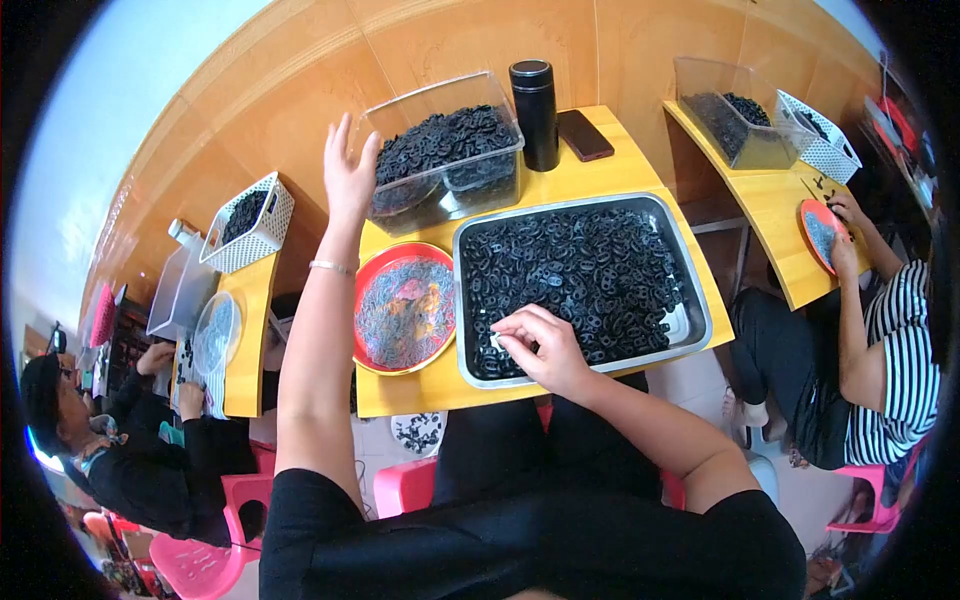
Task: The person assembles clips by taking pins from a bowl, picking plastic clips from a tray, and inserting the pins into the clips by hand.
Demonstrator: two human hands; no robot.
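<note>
Blk parts [570,265] in tray [682,322], bench [640,165] near edge; prob. for easy reach.
L hand [349,178] spread, empty, beside bin [445,203], far-L corner; R hand [540,350] pinched on pale bit [496,341] (kind unclear), over tray.

I sit in what looks like a small workshop for hand work. My yellow counter [632,168], mid-frame, carries a metal tray [682,322] and a clear bin [445,207], both heaped with small black parts [590,255]. A similar left counter [257,345] and right counter [792,268] flank me, a person in black [160,480] at one, a person in stripes [895,345] at the other. Pink plastic chairs [200,566] show lower left; a tan wall [500,40] spans the top.
</note>
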